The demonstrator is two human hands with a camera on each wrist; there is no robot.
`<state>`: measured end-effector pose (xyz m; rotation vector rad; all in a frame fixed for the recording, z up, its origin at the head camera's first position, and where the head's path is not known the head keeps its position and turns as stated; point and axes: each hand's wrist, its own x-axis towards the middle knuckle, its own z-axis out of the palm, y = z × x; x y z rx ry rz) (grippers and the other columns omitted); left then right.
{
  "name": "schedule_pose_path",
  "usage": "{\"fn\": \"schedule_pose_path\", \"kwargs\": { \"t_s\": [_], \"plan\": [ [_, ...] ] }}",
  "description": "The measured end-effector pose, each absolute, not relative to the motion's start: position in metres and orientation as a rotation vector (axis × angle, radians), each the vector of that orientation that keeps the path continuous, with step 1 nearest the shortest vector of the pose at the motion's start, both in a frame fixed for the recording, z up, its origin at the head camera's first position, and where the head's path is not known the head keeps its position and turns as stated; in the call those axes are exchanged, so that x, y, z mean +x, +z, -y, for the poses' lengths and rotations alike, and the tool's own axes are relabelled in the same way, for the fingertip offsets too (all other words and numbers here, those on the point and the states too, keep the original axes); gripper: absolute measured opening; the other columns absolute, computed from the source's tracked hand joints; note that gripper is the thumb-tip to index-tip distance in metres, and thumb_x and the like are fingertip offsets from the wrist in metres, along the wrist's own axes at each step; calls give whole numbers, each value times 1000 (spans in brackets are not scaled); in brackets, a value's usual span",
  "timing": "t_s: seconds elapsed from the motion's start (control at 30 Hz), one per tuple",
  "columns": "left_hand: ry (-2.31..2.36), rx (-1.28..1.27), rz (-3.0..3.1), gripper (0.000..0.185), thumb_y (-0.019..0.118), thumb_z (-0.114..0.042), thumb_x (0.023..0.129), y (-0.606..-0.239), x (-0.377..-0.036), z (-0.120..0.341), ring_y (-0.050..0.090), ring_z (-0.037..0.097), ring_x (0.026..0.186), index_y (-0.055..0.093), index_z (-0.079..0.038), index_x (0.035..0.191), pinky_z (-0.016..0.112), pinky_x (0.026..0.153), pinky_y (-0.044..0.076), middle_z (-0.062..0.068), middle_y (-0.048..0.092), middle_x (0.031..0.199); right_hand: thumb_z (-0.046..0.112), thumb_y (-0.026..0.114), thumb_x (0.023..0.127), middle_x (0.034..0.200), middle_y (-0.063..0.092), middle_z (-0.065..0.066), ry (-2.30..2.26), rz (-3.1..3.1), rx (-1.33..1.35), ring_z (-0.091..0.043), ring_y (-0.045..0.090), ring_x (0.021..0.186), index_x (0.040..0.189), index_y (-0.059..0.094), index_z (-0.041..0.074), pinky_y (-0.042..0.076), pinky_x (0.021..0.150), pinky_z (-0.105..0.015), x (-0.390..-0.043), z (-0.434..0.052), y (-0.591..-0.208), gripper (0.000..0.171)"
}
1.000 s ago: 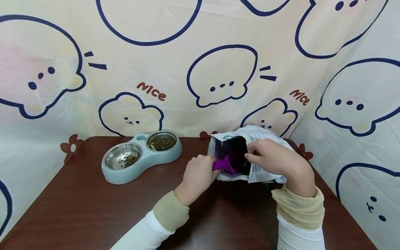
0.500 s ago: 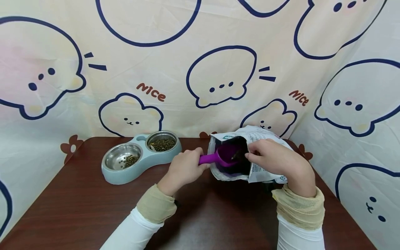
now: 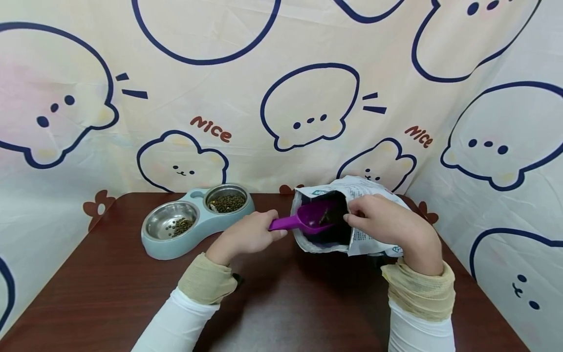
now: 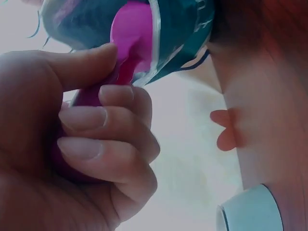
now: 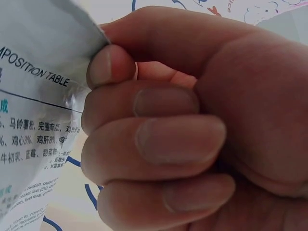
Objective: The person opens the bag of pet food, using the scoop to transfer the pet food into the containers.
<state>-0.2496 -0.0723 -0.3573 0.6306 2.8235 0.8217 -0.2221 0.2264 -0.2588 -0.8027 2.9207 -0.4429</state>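
My left hand (image 3: 246, 235) grips the handle of a purple scoop (image 3: 303, 220), whose bowl carries brown kibble and sits at the mouth of a white printed food bag (image 3: 374, 242). In the left wrist view my curled fingers (image 4: 103, 139) wrap the purple scoop (image 4: 132, 33) handle just below the bag (image 4: 185, 33) opening. My right hand (image 3: 387, 227) pinches the bag's right edge and holds the mouth apart; the right wrist view shows the thumb and fingers (image 5: 154, 139) clamped on the printed bag (image 5: 33, 110) wall.
A pale blue double feeder (image 3: 193, 234) stands at the back left of the dark wooden table (image 3: 286, 303); its two steel bowls hold kibble, the right one (image 3: 227, 200) fuller. A cartoon-print curtain (image 3: 281, 88) closes the back and both sides.
My left hand has drawn the scoop leftward out of the bag; its bowl, deep inside a second ago, now sits at the mouth with kibble in it. The right hand has stayed put.
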Motion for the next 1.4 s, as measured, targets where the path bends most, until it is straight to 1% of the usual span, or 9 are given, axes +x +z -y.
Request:
{"fn": "schedule_pose_path", "kwargs": {
  "t_s": [0.17, 0.33, 0.6, 0.83, 1.07, 1.23, 1.3, 1.4],
  "plan": [
    [844, 692, -2756, 22, 63, -34, 110, -351, -251, 87, 49, 14, 69, 57, -14, 103, 31, 66, 40, -2, 50, 77, 20, 63, 107, 68, 46, 4, -449, -2916, -800, -12, 51, 71, 84, 67, 15, 41, 64, -29, -223, -226, -258, 24],
    [869, 698, -2718, 22, 63, -34, 110, -348, -252, 97, 49, 15, 73, 56, -15, 103, 32, 70, 41, -1, 48, 79, 21, 63, 107, 69, 48, 3, -448, -2920, -796, -12, 51, 71, 85, 68, 14, 41, 64, -29, -223, -227, -258, 24],
    [850, 699, -2686, 20, 64, -35, 109, -347, -253, 104, 51, 17, 75, 58, -16, 106, 33, 70, 42, 0, 52, 80, 22, 64, 107, 69, 49, 3, -446, -2918, -786, -12, 52, 72, 88, 70, 13, 42, 65, -29, -222, -228, -258, 22],
    [827, 717, -2660, 19, 67, -35, 108, -344, -252, 110, 52, 17, 76, 61, -18, 107, 33, 71, 43, -1, 55, 81, 22, 63, 108, 69, 48, 3, -447, -2921, -796, -12, 52, 72, 86, 68, 15, 41, 64, -28, -223, -227, -258, 24],
    [797, 845, -2681, 15, 70, -25, 104, -347, -250, 121, 50, 12, 71, 60, -15, 100, 30, 69, 42, -5, 52, 76, 22, 63, 108, 69, 48, 3, -448, -2916, -795, -12, 51, 71, 86, 69, 15, 41, 65, -29, -224, -227, -259, 24],
    [784, 861, -2708, 8, 70, -17, 98, -347, -250, 130, 50, 11, 71, 63, -14, 97, 29, 69, 41, -5, 53, 75, 22, 64, 108, 69, 49, 3, -453, -2911, -795, -12, 51, 72, 88, 69, 14, 41, 65, -29, -223, -227, -260, 23],
    [780, 855, -2720, 10, 70, -16, 97, -346, -250, 135, 48, 11, 69, 62, -14, 92, 28, 68, 40, -6, 51, 74, 22, 64, 108, 70, 49, 2, -456, -2909, -794, -13, 51, 72, 88, 69, 13, 41, 64, -29, -223, -228, -259, 22],
    [798, 854, -2727, 16, 74, -19, 98, -344, -249, 142, 46, 10, 67, 62, -16, 88, 27, 67, 39, -6, 48, 72, 22, 63, 108, 69, 48, 2, -454, -2908, -794, -13, 51, 71, 88, 69, 13, 41, 64, -29, -223, -228, -259, 22]
  ]
}}
